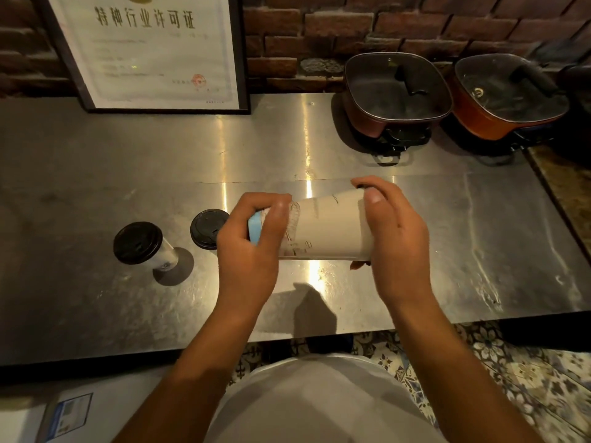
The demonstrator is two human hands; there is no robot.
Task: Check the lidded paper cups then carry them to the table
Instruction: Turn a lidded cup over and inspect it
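- Two hands hold one white paper cup (329,228) sideways above the steel worktop (447,225), near its front edge: left hand (252,238) grips the base, right hand (393,231) curls round the lid end.
- Tilted so, a loose lid could leak.
- Two black-lidded white paper cups (140,246) stand left; a careless elbow might topple them.

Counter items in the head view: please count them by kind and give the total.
Lidded paper cups: 3, two standing, one held sideways by left hand and right hand
Lidded pots: 2
Framed certificate: 1
Total: 6
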